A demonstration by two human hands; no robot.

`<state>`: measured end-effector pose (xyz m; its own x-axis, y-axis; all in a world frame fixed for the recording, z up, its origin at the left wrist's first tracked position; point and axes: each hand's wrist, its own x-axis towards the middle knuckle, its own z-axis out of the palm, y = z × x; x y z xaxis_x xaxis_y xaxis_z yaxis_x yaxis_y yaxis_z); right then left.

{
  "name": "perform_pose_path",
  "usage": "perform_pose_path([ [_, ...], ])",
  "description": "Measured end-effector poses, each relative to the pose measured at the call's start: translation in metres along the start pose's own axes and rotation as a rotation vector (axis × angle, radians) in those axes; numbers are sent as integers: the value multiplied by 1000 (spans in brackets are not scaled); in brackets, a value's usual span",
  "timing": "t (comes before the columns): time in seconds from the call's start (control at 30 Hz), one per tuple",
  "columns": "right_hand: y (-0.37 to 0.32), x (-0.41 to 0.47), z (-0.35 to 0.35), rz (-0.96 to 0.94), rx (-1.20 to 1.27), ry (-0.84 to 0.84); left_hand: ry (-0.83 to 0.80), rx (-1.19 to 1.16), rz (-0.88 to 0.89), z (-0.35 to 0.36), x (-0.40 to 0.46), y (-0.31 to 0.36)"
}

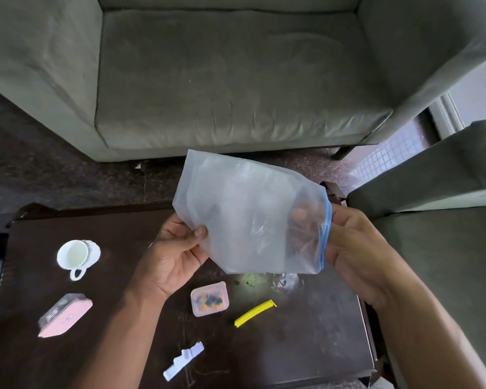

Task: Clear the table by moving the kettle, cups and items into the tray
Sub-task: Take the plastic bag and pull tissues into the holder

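A cloudy, crumpled zip bag (247, 217) with a blue seal, brown contents inside, is gripped by the left hand (171, 256) and right hand (357, 248) above the table's (306, 346) far edge, mouth pointing right.

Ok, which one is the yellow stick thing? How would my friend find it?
Start at the dark wooden table in front of the grey sofa. Look just right of the small clear tub near the middle. The yellow clip lies there flat and slanted, the only bright yellow thing; the other clip nearby is white.
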<state>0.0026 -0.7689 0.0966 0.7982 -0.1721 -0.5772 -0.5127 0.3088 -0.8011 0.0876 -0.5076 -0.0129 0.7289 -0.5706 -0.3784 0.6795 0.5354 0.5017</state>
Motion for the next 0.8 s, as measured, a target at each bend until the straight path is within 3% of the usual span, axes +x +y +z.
perform_pose_path([
  [0.23,4,17,15,188,108,-12,28,-8,-12,-5,-6,4],
  [0.37,11,25,32,194,278,-193,-25,6,-36,-10,-12,7],
  [0.57,34,37,44,56,199,-91,26,17,-29,-24,-16,8],
  [0.67,31,37,37,138,168,-192,58,43,-3,-30,-18,8],
  [0.8,34,37,38,195,147,-114,35,99,10,-35,-15,7],
])
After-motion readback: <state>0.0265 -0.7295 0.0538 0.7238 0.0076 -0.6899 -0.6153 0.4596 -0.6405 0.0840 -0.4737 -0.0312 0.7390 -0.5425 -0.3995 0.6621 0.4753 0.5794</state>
